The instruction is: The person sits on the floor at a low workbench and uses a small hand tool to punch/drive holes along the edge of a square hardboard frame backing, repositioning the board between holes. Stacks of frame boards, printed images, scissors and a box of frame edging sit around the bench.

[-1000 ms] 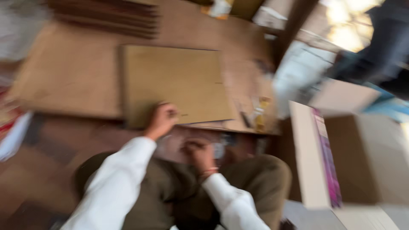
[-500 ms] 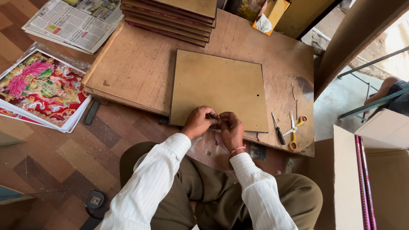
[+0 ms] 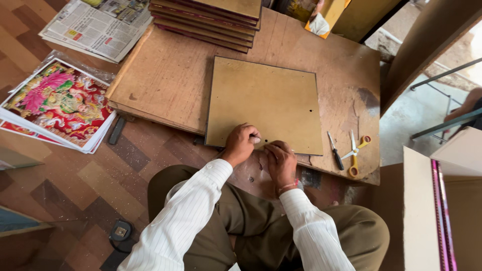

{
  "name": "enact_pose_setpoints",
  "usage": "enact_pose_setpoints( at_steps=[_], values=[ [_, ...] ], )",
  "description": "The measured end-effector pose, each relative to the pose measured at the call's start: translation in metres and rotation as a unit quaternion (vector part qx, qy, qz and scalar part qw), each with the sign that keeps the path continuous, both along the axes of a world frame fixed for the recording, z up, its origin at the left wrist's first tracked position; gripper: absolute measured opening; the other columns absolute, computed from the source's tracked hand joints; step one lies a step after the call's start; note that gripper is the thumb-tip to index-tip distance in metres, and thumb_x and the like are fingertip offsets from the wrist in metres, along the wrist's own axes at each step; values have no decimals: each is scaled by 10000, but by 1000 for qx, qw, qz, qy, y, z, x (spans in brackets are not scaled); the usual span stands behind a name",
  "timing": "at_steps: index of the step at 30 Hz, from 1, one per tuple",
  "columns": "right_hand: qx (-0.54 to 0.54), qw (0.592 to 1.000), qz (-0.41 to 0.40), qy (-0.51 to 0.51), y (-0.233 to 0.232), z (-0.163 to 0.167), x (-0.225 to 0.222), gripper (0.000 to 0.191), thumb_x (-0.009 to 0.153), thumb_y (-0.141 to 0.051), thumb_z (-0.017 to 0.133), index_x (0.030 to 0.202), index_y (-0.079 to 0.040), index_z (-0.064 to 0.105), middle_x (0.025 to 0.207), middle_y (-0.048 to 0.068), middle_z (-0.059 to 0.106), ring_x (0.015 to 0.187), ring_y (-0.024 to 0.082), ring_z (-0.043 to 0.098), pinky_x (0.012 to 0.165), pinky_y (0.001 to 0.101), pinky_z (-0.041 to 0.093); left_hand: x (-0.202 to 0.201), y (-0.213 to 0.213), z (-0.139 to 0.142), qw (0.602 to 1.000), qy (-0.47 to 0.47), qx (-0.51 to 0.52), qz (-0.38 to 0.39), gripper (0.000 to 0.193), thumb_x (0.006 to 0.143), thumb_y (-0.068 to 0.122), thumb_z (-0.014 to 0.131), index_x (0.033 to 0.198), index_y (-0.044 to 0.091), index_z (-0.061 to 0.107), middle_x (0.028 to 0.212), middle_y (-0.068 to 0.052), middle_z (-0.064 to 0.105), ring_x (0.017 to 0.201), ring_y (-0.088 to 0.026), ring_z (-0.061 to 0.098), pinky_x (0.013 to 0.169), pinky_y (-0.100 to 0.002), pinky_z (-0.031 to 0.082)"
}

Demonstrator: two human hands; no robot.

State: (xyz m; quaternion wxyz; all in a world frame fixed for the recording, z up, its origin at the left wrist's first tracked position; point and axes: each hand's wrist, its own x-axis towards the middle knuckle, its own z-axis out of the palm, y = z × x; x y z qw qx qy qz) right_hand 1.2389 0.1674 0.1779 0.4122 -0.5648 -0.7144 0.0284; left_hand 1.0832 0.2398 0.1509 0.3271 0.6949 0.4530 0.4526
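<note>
Backing board (image 3: 265,103) of a picture frame lies face down on the low wooden desk (image 3: 165,75), its near edge jutting slightly past the desk's front edge, right above the person's lap. It is a flat rectangle of plain tan hardboard with a thin dark rim showing along its left and near sides and a few small holes near its right and near edges. It looks stiff and fairly light, not slippery; if glass sits underneath, which cannot be seen, it would be fragile and is best lifted by two opposite edges rather than by a corner.

Farthest left on the floor lies a stack of colourful prints (image 3: 57,103) in a clear sleeve, with folded newspapers (image 3: 95,25) beyond it. At the back of the desk sits a pile of similar frames (image 3: 206,20).

The left hand (image 3: 240,144) rests on the board's near edge, fingers curled in a loose fist and pinching something small at the thumb tip; what it is cannot be told. Just beside it, the right hand (image 3: 281,163) sits at the same edge, fingers bent and pressed down on the rim, holding nothing that shows.

Right of the board lie a dark-handled screwdriver (image 3: 335,150) and yellow-handled scissors (image 3: 355,153), near each other but apart. Farthest right stands an open cardboard box (image 3: 422,211).
</note>
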Motion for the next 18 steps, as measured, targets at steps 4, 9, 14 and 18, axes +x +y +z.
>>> enact_pose_setpoints(
  at_steps=[4,9,14,18],
  values=[
    [-22,1000,-6,-1,-9,5,-5,169,869,-37,709,1025,-47,771,1070,116,714,925,318,693,815,408,556,2,0,-8,998,39,41,12,97,789,-38,699,815,50,669,910,-96,661,917,-324,639,784,-438,507],
    [52,994,-13,-94,-13,4,-10,221,846,1,678,1039,-46,774,1106,95,714,1053,303,658,909,415,529,5,4,-13,996,82,22,22,95,771,-28,707,761,64,687,962,-106,633,951,-313,635,813,-430,519],
    [37,993,-16,-112,-14,2,-6,268,850,5,653,1080,-66,773,1116,70,716,1099,278,654,904,412,512,9,16,-12,991,122,-49,12,64,768,22,752,747,69,716,983,-116,632,952,-313,636,816,-426,522],
    [30,995,-22,-95,-13,-1,-4,286,851,-11,656,1102,-82,772,1118,44,719,1112,255,654,901,403,513,11,25,-9,984,161,-82,-1,53,768,60,781,746,77,736,996,-132,622,948,-318,636,822,-419,531]
  ],
)
